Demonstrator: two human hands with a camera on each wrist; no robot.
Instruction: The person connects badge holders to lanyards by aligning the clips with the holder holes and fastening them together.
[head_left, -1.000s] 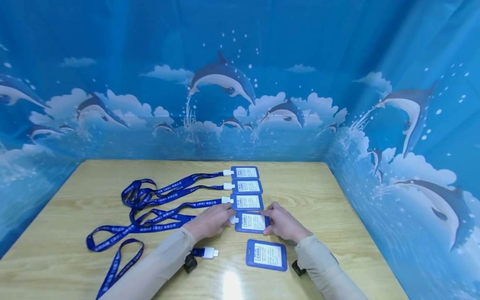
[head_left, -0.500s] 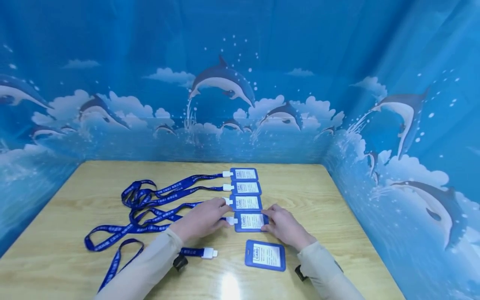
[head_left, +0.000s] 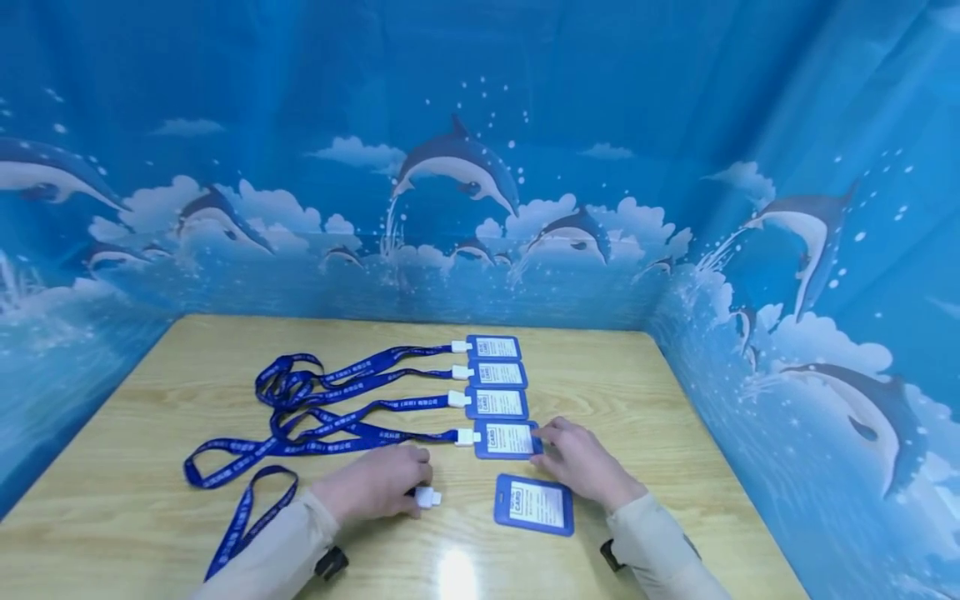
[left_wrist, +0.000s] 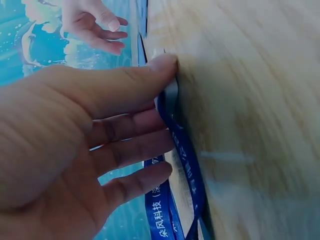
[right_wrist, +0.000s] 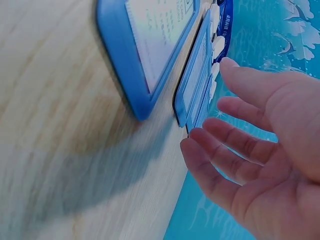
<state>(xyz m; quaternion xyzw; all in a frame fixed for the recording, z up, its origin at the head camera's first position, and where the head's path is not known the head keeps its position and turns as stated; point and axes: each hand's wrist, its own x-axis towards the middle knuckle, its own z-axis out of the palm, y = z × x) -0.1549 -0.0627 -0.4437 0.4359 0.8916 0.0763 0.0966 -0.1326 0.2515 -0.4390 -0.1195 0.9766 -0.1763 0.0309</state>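
In the head view my left hand [head_left: 378, 483] is at the white clip [head_left: 429, 497] of a loose blue lanyard [head_left: 251, 517]. The left wrist view has its thumb and index finger pinching the end of that lanyard strap [left_wrist: 185, 155]; the other fingers stay apart from it. My right hand [head_left: 588, 462] holds nothing, its fingers loosely bent, by the right edge of the nearest clipped badge holder [head_left: 508, 439]. Closer to me lies a loose blue badge holder [head_left: 534, 504] with a white card inside, seen large in the right wrist view.
Several badge holders lie in a column, each joined by a white clip [head_left: 465, 437] to a blue lanyard [head_left: 360, 412] running left in overlapping loops. Beyond the wooden table [head_left: 622, 383] hangs a blue dolphin-printed curtain [head_left: 480, 275].
My left hand has left the nearest clipped badge holder and moved toward me onto the loose lanyard's end. The right hand has come slightly away from that badge holder.
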